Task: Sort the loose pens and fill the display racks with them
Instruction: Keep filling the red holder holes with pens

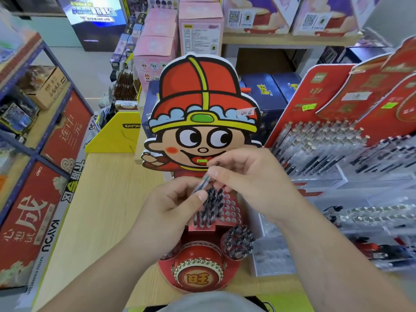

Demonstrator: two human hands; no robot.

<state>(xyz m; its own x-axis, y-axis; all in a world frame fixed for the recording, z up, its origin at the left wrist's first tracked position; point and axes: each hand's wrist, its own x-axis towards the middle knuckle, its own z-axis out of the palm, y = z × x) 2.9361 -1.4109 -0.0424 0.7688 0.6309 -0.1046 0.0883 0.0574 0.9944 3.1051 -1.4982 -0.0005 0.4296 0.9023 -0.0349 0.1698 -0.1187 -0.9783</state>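
Holding pen: one loose pen (205, 180), clear barrel with a dark upper end, slanted up to the right, held by both hands just above the rack.
Left hand (173, 206): fingers curled, thumb pressed on the pen's lower end, pinching it.
Right hand (247, 176): thumb and fingertips closed on the pen's upper part; the dark end sticks out past them.
Display rack (233, 212): red, with a perforated panel under the hands; stands on the wooden table (108, 199).
Racked pens (211, 204): dark-capped, upright in the panel's left holes; bare holes show to their right.
Side cup (239, 244): round, at the rack's lower right, packed with dark-capped pens.
Cartoon backboard (202, 104): red-hatted figure rising behind the panel.
Acrylic racks (326, 145): to the right of the display rack, rows of pens, red header cards behind.
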